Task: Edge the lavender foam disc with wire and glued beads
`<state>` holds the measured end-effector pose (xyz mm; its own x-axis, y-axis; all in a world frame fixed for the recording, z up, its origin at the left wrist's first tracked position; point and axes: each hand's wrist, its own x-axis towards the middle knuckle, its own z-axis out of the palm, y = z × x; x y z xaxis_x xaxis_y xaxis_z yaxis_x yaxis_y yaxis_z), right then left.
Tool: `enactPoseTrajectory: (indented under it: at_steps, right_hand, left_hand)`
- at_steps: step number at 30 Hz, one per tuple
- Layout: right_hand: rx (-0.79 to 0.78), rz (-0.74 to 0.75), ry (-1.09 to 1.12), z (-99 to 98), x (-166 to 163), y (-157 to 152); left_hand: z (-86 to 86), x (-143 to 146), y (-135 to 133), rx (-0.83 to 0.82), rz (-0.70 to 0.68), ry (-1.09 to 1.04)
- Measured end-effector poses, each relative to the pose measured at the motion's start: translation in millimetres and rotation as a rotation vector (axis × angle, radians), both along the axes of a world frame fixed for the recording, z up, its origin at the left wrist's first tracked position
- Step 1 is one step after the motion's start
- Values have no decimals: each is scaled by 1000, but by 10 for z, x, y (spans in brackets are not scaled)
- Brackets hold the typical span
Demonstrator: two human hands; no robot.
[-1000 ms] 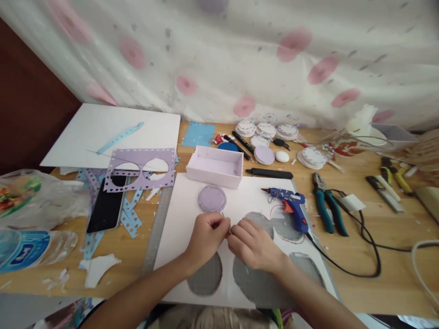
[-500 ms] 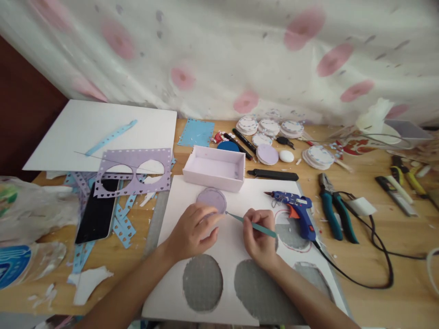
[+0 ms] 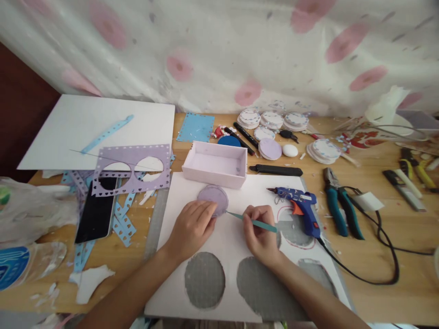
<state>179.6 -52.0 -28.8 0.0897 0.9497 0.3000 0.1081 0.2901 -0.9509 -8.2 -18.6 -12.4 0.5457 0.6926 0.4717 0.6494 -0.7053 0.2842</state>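
A purple paper disc [image 3: 213, 195] lies on a white foam board [image 3: 178, 201] with round cut-outs. My left hand [image 3: 196, 226] has its fingers together over the disc's lower edge, holding it against the board. My right hand [image 3: 260, 233] is closed around slim teal tweezers [image 3: 264, 225], gripped like a pen. Their pointed tip reaches the disc's lower right edge. Just behind the disc stands a pale lilac open box [image 3: 214, 176]. To the right of my right hand, a blue glue gun [image 3: 302, 205] lies on the board.
Right of the board are pliers [image 3: 338, 201] and a black cable [image 3: 365, 279]. At the back are white disc stacks [image 3: 249, 118], markers [image 3: 245, 135] and a black pen-like tool [image 3: 276, 170]. A phone [image 3: 98, 210], paper scraps and a perforated purple sheet [image 3: 132, 157] lie left.
My left fingers have come down from just above the disc onto its lower edge and closed together. My right hand and the tweezers stay nearly still. The whole view has shifted slightly.
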Motion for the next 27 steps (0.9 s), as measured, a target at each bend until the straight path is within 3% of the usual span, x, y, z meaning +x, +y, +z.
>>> enactPoseTrajectory:
  at_steps: [11,27]
  right_hand:
    - [-66,-20,-68,-60,15,-17]
    - [-13,-9,-226,-15,22,-48]
  left_hand:
    - [38,0,-11,-41,-15,-12]
    - [45,-3,-5,-55,-16,-13]
